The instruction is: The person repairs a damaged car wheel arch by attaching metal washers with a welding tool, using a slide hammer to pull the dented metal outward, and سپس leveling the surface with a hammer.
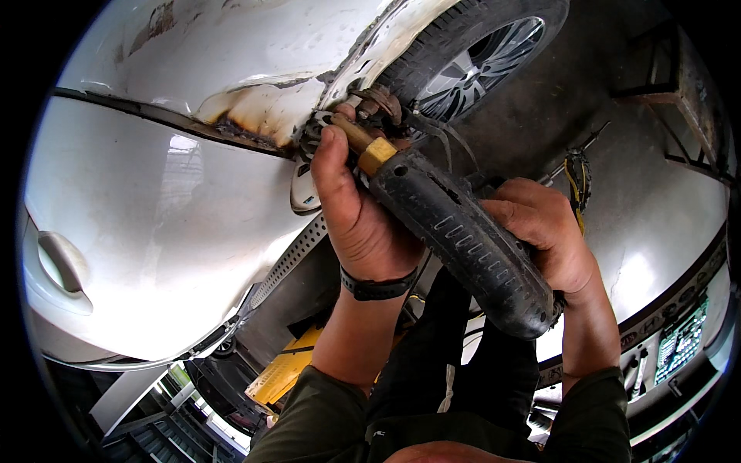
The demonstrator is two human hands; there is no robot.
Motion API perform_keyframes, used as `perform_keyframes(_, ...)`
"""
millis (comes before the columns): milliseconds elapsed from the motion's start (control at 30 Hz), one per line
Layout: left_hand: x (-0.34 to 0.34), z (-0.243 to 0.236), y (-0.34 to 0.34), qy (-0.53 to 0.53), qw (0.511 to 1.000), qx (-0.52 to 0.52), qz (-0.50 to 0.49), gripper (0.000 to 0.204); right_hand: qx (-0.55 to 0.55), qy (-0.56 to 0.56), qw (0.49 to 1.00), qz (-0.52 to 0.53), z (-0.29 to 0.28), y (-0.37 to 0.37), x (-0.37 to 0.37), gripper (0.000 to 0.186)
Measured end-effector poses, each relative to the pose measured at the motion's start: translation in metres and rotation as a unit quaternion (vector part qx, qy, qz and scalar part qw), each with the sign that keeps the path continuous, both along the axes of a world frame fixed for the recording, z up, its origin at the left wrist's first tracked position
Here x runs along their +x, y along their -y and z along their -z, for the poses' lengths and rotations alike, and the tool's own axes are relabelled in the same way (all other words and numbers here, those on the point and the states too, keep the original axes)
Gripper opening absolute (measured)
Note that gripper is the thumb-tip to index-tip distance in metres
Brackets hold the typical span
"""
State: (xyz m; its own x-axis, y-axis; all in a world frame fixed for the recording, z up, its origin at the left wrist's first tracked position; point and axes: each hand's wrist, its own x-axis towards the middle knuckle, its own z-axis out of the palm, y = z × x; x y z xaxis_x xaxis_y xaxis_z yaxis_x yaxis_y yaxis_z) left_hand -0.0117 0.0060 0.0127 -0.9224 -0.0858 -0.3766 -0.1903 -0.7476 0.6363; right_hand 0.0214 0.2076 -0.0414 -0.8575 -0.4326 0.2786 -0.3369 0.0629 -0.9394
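Observation:
A black welding gun [463, 239] with a vented housing and a brass hex nut and nose lies diagonally across both hands. Wrapped round its brass front end is my left hand [363, 220], thumb along the nose, a dark band on the wrist. My right hand [540, 231] grips the rear of the housing from the right side. The nose points at a rusty metal piece [378, 104] by the white car's wheel arch; whether they touch is hidden. To the left, a scorched brown patch [258, 116] marks the white body panel [154, 201] along its seam.
A car wheel [475, 65] stands beyond the gun. On the right are a metal-framed stand [687, 108] and a rod-like tool with yellow cable [575, 174]. A perforated strip [289, 258] runs below the panel, near a yellow machine [282, 370]. A tool set [683, 339] lies lower right.

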Motion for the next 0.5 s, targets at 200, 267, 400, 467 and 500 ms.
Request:
perform_keyframes(200, -0.0012, -0.0013, -0.0039, 0.021, 0.999, -0.033, -0.024, 0.031, 0.005, 0.011, 1.000, 0.003, -0.0042, -0.0003, 0.0017, 0.050)
perform_keyframes(267, -0.0012, 0.0001, -0.0020, 0.007, 0.999, -0.039, -0.009, 0.032, 0.004, 0.005, 1.000, 0.012, -0.0045, 0.0019, 0.0019, 0.050)
perform_keyframes(400, -0.0027, 0.0006, -0.0051, 0.027, 0.998, -0.033, -0.041, 0.034, 0.004, 0.012, 1.000, 0.010, -0.0044, 0.0017, 0.0005, 0.050)
perform_keyframes(467, -0.0029, 0.0016, -0.0038, 0.024, 0.998, -0.046, -0.037, 0.035, 0.009, -0.001, 1.000, 0.014, -0.0027, 0.0015, -0.0001, 0.050)
perform_keyframes(500, -0.0026, 0.0011, -0.0036, 0.024, 0.998, -0.046, -0.037, 0.035, 0.009, -0.001, 1.000, 0.014, -0.0028, 0.0017, -0.0003, 0.050)
